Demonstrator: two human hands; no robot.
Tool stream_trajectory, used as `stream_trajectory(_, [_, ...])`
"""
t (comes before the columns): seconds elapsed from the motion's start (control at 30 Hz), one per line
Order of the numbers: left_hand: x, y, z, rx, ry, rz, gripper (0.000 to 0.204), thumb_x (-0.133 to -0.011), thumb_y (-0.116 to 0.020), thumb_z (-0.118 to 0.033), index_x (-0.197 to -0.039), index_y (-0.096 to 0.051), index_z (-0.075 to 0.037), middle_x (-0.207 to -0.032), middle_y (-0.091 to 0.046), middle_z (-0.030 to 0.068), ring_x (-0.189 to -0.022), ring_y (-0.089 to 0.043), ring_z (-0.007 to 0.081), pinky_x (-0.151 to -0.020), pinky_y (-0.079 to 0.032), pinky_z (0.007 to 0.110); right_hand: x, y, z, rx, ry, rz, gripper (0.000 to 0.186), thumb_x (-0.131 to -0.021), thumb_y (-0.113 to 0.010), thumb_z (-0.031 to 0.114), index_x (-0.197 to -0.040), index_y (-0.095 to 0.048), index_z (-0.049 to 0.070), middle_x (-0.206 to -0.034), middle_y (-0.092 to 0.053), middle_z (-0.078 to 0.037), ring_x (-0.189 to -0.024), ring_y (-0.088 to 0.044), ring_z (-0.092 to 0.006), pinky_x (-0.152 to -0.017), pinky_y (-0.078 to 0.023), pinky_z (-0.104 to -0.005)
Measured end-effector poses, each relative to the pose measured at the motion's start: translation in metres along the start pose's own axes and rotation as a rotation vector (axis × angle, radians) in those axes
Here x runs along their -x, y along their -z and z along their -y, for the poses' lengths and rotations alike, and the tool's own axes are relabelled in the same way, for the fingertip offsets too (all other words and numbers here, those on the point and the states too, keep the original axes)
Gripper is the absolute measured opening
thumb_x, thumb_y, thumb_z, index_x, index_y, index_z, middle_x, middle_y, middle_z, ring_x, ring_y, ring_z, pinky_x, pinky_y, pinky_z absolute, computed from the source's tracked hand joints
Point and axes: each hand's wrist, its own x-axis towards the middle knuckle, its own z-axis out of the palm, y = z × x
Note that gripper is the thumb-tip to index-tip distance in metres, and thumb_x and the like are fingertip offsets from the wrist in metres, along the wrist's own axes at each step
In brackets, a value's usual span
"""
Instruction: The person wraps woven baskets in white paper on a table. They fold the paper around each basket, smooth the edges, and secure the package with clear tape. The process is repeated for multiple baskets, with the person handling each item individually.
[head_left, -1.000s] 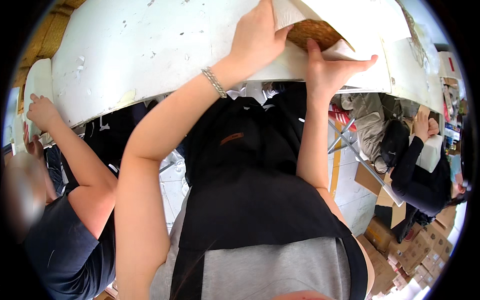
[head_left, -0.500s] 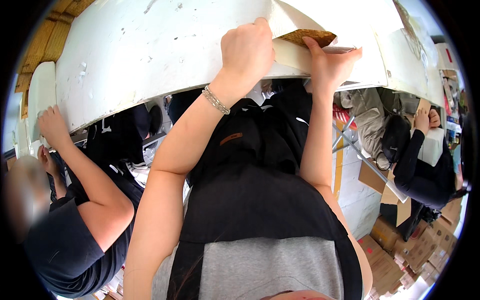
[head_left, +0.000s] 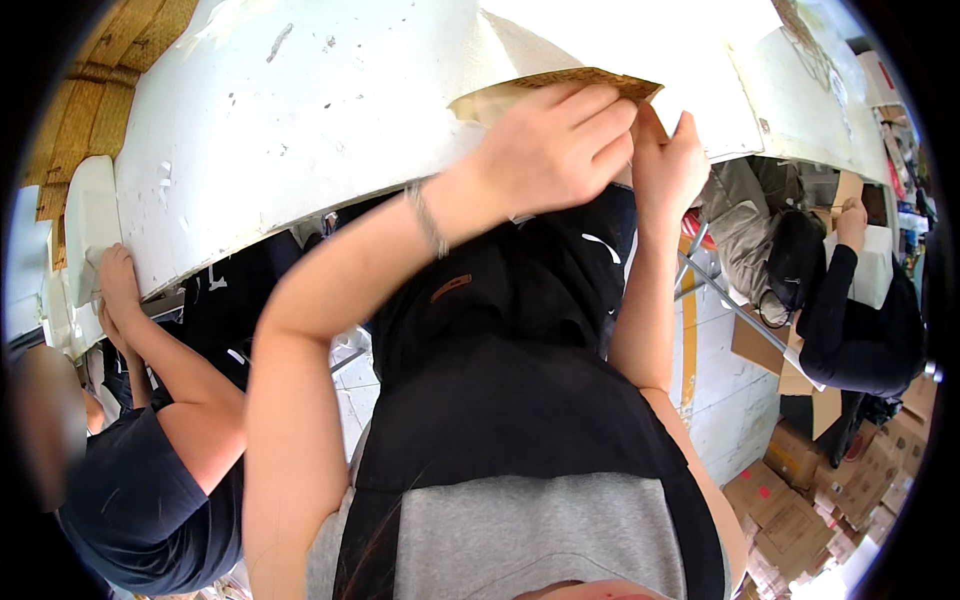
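A folded piece of sheet material (head_left: 490, 100), pale on its outer face with a brown, textured inner side, stands partly raised at the near edge of the white table (head_left: 300, 120). My right hand (head_left: 672, 170) grips its right end, thumb up and fingers closed. Across its front lies my left hand (head_left: 555, 150), slightly blurred, fingers curled together close to the right hand. What those left fingertips hold, if anything, is hidden. A beaded bracelet (head_left: 428, 220) circles my left wrist.
On the left a person (head_left: 160, 480) rests both hands by a white padded block (head_left: 92, 230). Another person in black sleeves (head_left: 850, 330) works at the right beside a white box (head_left: 868, 265). Stacked cardboard boxes (head_left: 790, 500) fill the lower right, behind a metal table leg (head_left: 720, 290).
My left hand has moved right and nearer, from the sheet's left side to beside my right hand. The sheet's left part now shows more. My right hand has dropped slightly.
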Motion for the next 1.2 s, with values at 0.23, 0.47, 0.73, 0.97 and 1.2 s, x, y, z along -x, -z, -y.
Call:
stream_trajectory(0.23, [0.006,-0.051,0.075,0.264,-0.353,0.49,0.021,-0.082,-0.062,-0.011,-0.101,-0.064,-0.002,-0.108,-0.064,0.0078,-0.099,-0.063,0.0225,-0.088,-0.052,0.029,0.004,-0.004,-0.008,-0.209,0.04,-0.048,0.026,-0.079,-0.07,0.004,-0.103,-0.061,-0.002,-0.068,-0.06,-0.012,-0.063,-0.062,-0.0333,-0.06,-0.048,-0.0427])
stream_trajectory(0.47, [0.02,-0.037,0.068,0.478,-0.199,0.485,0.027,-0.086,-0.064,-0.022,-0.108,-0.066,-0.006,-0.116,-0.065,0.007,-0.104,-0.064,0.0243,-0.087,-0.056,0.035,0.052,-0.007,0.046,-0.554,0.627,-0.254,0.014,-0.078,-0.071,-0.001,-0.089,-0.062,0.002,-0.079,-0.058,-0.011,-0.065,-0.056,-0.0291,-0.058,-0.047,-0.0363])
stream_trajectory(0.73, [0.055,0.027,0.014,-0.007,0.259,0.614,0.048,-0.085,-0.063,-0.025,-0.125,-0.059,0.002,-0.136,-0.054,0.0208,-0.129,-0.048,0.0386,-0.104,-0.037,0.06,0.028,-0.022,0.07,-0.318,0.49,0.001,0.011,-0.084,-0.067,0.009,-0.088,-0.063,0.0,-0.079,-0.061,-0.014,-0.071,-0.063,-0.0329,-0.063,-0.053,-0.0375])
stream_trajectory(0.97, [0.068,-0.017,-0.044,-0.374,0.451,0.386,0.035,-0.088,-0.056,-0.019,-0.119,-0.061,-0.004,-0.123,-0.055,0.033,-0.116,-0.053,0.0535,-0.096,-0.039,0.07,0.002,-0.033,0.059,0.252,0.364,0.199,0.035,-0.087,-0.068,0.039,-0.072,-0.069,0.007,-0.063,-0.066,-0.016,-0.057,-0.065,-0.0371,-0.052,-0.053,-0.0446])
stream_trajectory(1.2, [0.07,-0.034,-0.037,-0.555,0.389,0.281,0.029,-0.089,-0.059,-0.028,-0.114,-0.061,-0.014,-0.112,-0.06,0.0262,-0.1,-0.062,0.0489,-0.084,-0.049,0.063,-0.005,-0.033,0.047,0.183,0.271,0.203,0.04,-0.085,-0.07,0.04,-0.065,-0.069,0.005,-0.052,-0.061,-0.012,-0.047,-0.06,-0.0309,-0.047,-0.049,-0.0392])
